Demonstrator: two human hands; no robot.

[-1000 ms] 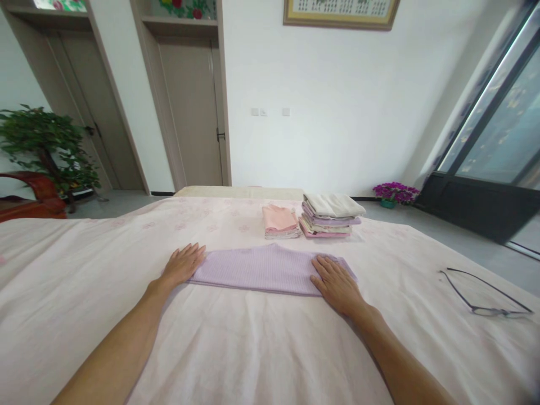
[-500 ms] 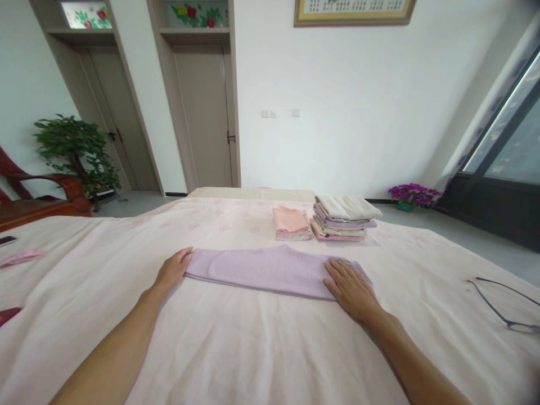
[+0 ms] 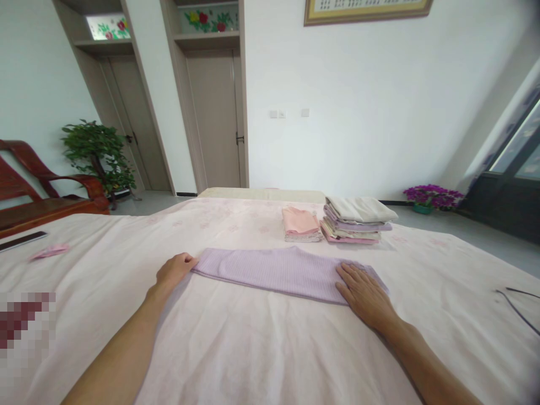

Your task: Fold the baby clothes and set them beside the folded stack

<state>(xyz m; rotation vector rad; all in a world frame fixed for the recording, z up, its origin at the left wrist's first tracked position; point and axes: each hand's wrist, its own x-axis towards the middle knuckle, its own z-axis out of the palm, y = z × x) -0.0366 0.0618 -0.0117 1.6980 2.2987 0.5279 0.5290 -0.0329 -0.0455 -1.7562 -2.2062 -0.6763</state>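
A pair of lilac ribbed trousers (image 3: 270, 271), folded lengthwise into a long strip, lies across the pale pink bedspread (image 3: 253, 349). At its narrow left end, my left hand (image 3: 175, 271) is closed, pinching the near corner of the fabric. My right hand (image 3: 367, 295) rests flat on the wider right end, fingers stretched out. Just beyond the trousers sit a small stack of folded peach and white clothes (image 3: 301, 224) and, to its right, a taller stack of folded clothes (image 3: 358, 220) with a cream piece on top.
Glasses (image 3: 518, 312) lie at the right edge. On the left are a dark phone (image 3: 23, 241), a pink cloth piece (image 3: 49, 251) and a pixelated dark red patch (image 3: 23, 320). A wooden armchair (image 3: 54, 188) and a leafy plant (image 3: 99, 152) stand beyond; purple flowers (image 3: 432, 196) stand by the wall.
The view has turned slightly left, so everything appears shifted right. My left fingers have curled into a pinch at the trousers' left end. My right hand stays flat on the cloth.
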